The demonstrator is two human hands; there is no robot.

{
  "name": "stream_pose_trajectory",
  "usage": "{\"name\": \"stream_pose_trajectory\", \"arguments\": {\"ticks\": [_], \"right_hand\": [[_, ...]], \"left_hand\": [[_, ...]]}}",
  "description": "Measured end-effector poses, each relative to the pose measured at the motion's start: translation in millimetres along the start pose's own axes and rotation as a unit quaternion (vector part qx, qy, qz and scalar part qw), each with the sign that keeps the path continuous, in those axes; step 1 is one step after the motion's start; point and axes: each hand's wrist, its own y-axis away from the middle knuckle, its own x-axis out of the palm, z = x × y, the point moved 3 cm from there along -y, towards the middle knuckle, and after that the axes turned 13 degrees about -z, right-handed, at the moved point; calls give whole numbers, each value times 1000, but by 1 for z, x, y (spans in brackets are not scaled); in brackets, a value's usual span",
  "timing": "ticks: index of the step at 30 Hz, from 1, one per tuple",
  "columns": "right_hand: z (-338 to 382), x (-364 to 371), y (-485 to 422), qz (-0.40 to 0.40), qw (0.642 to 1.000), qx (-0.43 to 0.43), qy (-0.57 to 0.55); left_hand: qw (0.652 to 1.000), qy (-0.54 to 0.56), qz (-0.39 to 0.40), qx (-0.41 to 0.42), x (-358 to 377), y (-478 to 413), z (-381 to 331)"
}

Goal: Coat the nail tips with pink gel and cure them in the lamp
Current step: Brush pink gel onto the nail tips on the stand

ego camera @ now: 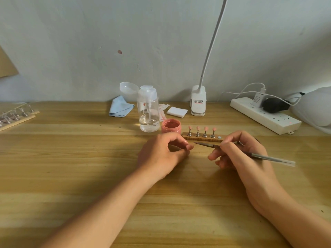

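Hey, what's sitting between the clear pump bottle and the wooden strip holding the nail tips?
The open jar of pink gel stands there, beside the pump bottle and the wooden strip, seen in the head view.

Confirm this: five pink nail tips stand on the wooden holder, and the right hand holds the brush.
Wrong count: the head view shows four pink nail tips on the wooden holder, its last spot bare. The right hand does hold the brush.

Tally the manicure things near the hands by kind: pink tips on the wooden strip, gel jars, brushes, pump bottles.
pink nail tips on the wooden strip: 4
pink gel jar: 1
brush: 1
clear pump bottle: 1
Total: 7
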Motion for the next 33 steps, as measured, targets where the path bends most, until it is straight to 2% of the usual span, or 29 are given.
{"name": "stream_pose_trajectory", "arguments": {"ticks": [33], "right_hand": [[0, 3, 2, 40, 999, 0, 10]], "left_hand": [[1000, -11, 2, -12, -1, 1, -1]]}}
